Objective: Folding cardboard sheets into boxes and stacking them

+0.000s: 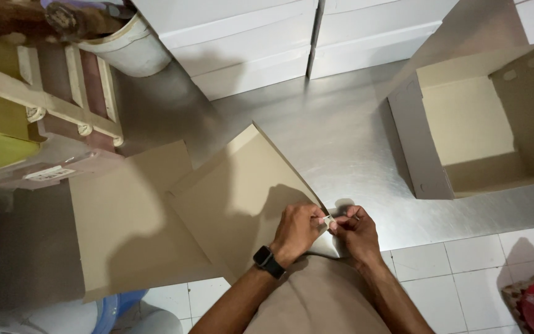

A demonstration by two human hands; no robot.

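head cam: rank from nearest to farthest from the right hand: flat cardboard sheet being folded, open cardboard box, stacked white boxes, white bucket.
From the right hand:
1. Flat cardboard sheet, pinched at its corner, touching the hand.
2. Open cardboard box, upper right on the metal table.
3. Stacked white boxes, top centre.
4. White bucket, top left, farthest.

Tan flat cardboard sheet [242,192], corner raised, overhanging the steel table's edge

I see the flat box blank [230,198] in matt tan cardboard, smooth; the counter [353,148] in brushed metal with a dull sheen; the open box [474,130] in the same matt cardboard; stacked white boxes [248,43] in smooth card; glossy white floor tiles [465,272]; a matt black watch strap [270,263].
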